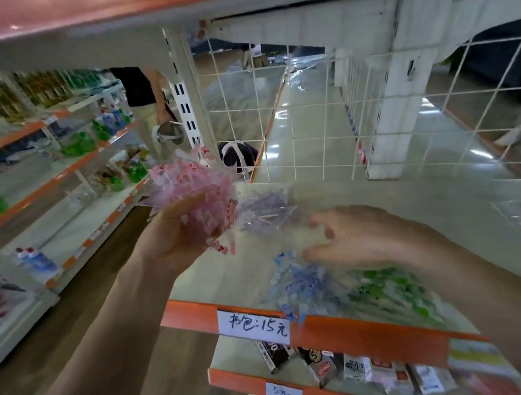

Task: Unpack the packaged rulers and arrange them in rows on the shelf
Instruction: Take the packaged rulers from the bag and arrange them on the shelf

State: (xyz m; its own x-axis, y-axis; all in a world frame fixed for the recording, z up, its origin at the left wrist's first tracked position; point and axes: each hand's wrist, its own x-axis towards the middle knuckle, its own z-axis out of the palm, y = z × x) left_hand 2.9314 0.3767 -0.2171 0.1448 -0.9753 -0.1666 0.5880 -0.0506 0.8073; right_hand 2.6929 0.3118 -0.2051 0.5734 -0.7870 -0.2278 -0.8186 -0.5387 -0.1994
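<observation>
My left hand (176,233) grips a bunch of pink ruler packs (196,186), held up above the shelf's left end. A purple ruler pack (266,209) lies on the shelf (375,196) just right of that bunch. My right hand (356,237) hovers over the shelf with its fingers loosely curled toward the purple pack; nothing shows in its grasp. Below that hand a blue pile of ruler packs (301,286) lies at the shelf's front edge, with a green pile (393,293) to its right. The image is motion-blurred.
A white wire grid (309,118) closes the shelf's back. A handwritten price label (255,327) sits on the orange front rail. Boxed goods (355,368) fill the lower shelf. A clear bag (519,218) lies at far right. A person (146,103) stands in the left aisle.
</observation>
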